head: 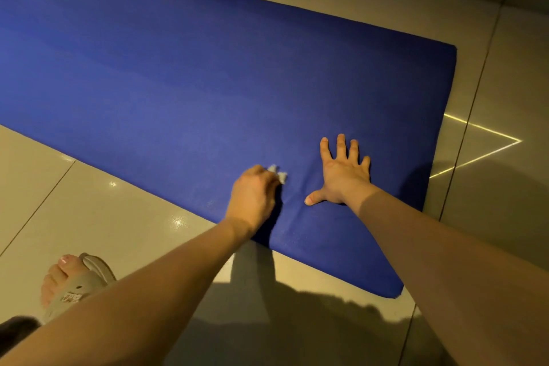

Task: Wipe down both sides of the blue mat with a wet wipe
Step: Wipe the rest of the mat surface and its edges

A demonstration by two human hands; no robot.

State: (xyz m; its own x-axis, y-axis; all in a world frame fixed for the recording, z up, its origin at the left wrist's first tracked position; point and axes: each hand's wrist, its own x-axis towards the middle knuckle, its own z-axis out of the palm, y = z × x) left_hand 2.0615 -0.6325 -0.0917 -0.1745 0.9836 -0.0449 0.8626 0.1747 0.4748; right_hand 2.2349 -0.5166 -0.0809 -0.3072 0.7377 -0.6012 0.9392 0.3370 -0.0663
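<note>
At the lower left a foot in a grey sandal stands on the glossy tiled floor, just off the near edge of the blue mat. The mat lies flat on the tiles and runs from the upper left across to the right, where its short end shows both corners.

The left hand is down on the mat near that near edge, fingers curled and bunched round a wet wipe. Most of the wipe is hidden under the hand; only a small crumpled white tuft sticks out past the fingertips, on the side toward the other hand, and it touches the mat's surface.

Just to the right, the right hand lies flat on the mat with fingers straight and spread and the thumb pointing toward the left hand — it grasps nothing, the palm pressing on the blue. The two hands are near each other but apart.

The mat is a deep, even blue with a fine matte texture, and a faint crease runs between the hands toward the near edge. Beyond its right end, thin bright lines of light form a triangle on the tiles.
</note>
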